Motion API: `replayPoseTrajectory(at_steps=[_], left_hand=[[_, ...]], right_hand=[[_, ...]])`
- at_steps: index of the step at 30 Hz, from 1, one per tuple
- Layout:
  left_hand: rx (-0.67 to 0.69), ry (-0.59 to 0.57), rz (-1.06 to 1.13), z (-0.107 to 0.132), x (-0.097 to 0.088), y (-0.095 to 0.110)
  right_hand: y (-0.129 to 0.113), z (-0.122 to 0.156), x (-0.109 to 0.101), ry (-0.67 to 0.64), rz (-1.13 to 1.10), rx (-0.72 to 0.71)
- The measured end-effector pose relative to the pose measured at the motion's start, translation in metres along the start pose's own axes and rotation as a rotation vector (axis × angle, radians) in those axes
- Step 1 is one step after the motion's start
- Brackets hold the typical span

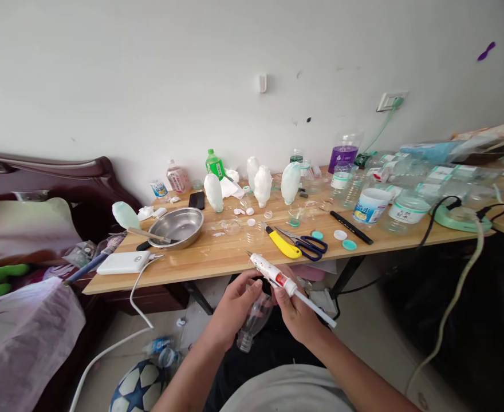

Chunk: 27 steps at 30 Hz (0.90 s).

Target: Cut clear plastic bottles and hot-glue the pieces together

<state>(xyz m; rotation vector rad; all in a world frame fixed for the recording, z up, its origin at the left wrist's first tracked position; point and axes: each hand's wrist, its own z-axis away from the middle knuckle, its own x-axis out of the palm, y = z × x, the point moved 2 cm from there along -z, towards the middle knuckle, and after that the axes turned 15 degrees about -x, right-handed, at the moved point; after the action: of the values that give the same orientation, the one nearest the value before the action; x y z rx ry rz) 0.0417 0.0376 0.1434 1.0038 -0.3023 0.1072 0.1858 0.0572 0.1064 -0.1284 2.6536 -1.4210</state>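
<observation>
My left hand (235, 306) grips a clear plastic bottle top (254, 321), neck pointing down, in front of my lap. My right hand (292, 309) holds a white glue gun (273, 274) with a white glue stick sticking out behind it; its metal tip points up and left, just above the bottle piece. Both hands are below the front edge of the wooden table (217, 257).
On the table lie a yellow utility knife (283, 242), blue-handled scissors (307, 245), a steel bowl (178, 226), a white power bank (123, 262), a black pen (351, 228), caps, several cut bottles. A football (138, 386) and white cable lie on the floor.
</observation>
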Motion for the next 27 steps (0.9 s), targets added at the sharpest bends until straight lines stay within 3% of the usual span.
replayPoseTrajectory(at_steps=[3, 6, 9, 13, 18, 27], left_hand=[[-0.029, 0.055, 0.010, 0.001, -0.002, -0.002], [-0.006, 0.106, 0.054, 0.002, -0.002, -0.006], [0.003, 0.060, 0.058, 0.006, 0.000, -0.009], [0.011, 0.054, 0.018, 0.012, 0.000, -0.011], [0.081, 0.156, -0.042, 0.019, -0.008, -0.010], [0.127, 0.129, -0.128, 0.024, -0.016, 0.004]], right_hand=[[-0.001, 0.000, 0.001, -0.096, 0.315, -0.270], [0.000, 0.003, 0.001, -0.083, 0.560, -0.341], [-0.001, 0.007, 0.001, -0.112, 0.668, -0.388], [-0.002, 0.013, 0.001, -0.188, 0.687, -0.426], [0.001, 0.020, 0.007, -0.246, 0.652, -0.421], [-0.011, 0.018, 0.014, -0.317, 0.476, -0.380]])
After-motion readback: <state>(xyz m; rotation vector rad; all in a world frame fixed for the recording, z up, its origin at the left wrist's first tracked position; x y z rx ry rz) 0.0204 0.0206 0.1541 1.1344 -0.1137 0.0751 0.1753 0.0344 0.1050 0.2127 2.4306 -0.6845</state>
